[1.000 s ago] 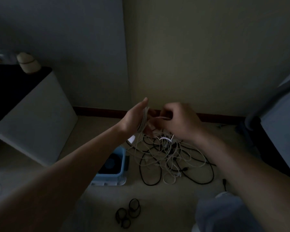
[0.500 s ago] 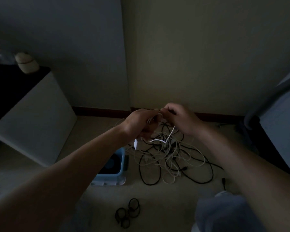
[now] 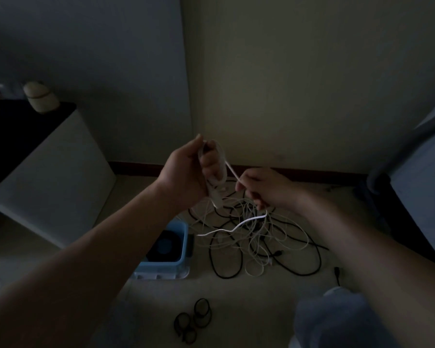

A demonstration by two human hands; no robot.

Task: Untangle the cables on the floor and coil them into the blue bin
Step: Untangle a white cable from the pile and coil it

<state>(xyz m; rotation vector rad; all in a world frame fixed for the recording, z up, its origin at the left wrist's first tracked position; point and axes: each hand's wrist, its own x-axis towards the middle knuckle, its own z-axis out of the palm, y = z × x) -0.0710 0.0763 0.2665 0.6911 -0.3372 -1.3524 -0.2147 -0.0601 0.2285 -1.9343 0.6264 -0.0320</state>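
You are holding your left hand raised, its fingers curling round a coil of white cable; the coil is standing roughly upright against the palm, its long axis running top to bottom; your right hand is sitting lower and just to the right of it, pinching the same cable between thumb and fingertips; the short stretch between the two hands is running from the coil's upper end down and rightward to that pinch, fairly straight; below the right hand the loose tail is trailing out leftward, passing beneath both hands and over the tangle of white and black leads lying on the floor under your right wrist; whether the tail's far end is caught in the tangle I cannot tell in this dim light; the next wrap, as I judge it, is turning on this: the feed is coming from the right and below, so the right hand is the one guiding slack up over the coil's top while the left is only holding the form; the blue bin is lying directly below your left forearm, nearer the left hand than the right, with something dark and round inside; so the finished coil is likely going straight down from the left.
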